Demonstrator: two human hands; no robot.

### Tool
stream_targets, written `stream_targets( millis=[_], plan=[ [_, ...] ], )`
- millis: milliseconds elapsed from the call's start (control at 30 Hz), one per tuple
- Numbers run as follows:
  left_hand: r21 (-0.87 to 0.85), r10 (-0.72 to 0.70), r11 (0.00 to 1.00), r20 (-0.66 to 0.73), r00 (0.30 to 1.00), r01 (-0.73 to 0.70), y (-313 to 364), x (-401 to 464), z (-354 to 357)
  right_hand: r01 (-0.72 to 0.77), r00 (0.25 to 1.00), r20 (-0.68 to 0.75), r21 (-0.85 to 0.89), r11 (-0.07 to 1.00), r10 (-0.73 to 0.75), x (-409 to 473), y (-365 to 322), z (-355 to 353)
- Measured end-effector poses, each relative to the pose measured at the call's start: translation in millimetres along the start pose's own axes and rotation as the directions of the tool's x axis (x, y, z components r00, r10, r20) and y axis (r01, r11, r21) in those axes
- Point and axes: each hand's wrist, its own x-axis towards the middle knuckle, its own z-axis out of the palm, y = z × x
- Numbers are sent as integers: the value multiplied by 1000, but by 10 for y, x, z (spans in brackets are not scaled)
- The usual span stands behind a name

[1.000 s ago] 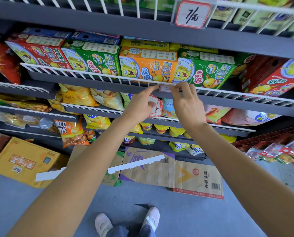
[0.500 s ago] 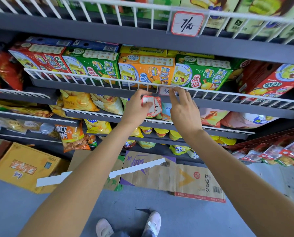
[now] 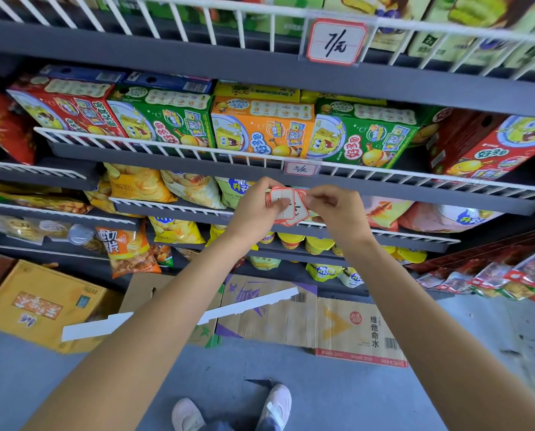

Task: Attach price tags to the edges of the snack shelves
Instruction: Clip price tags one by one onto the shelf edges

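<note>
Left hand (image 3: 255, 209) and right hand (image 3: 337, 209) both pinching red-edged card price tags (image 3: 288, 206), white wire shelf rail (image 3: 198, 150) above

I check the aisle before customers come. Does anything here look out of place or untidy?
Yes. Flattened cardboard boxes and a long white strip lie on the floor below the shelves, and an orange chip bag hangs tilted over its shelf edge. The hung price tags look straight.

I see both forearms bare, no sleeves, watch or rings visible on the left hand (image 3: 253, 209) or right hand (image 3: 341, 213). White low-top shoes (image 3: 275, 405) at bottom edge; trouser cuffs (image 3: 229, 426) above them dark blue-grey, denim-like, largely cropped by the frame.
</note>
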Motion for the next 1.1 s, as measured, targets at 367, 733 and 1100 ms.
stream_targets(
  millis=[367, 733, 1100],
  plan=[
    [147, -53, 988, 21, 998, 49, -611, -56, 270, -180, 984, 20, 62, 982, 179, -24, 583, 258],
    [143, -173, 972, -90, 981, 185, -1452, 71, 425, -256, 967, -6, 23, 966, 256, 91, 1152, 700],
    [-58, -281, 959, -147, 948, 276, -2140, 301, 299, -125, 992, -14, -97, 987, 124, 358, 1448, 1231]
  ],
)
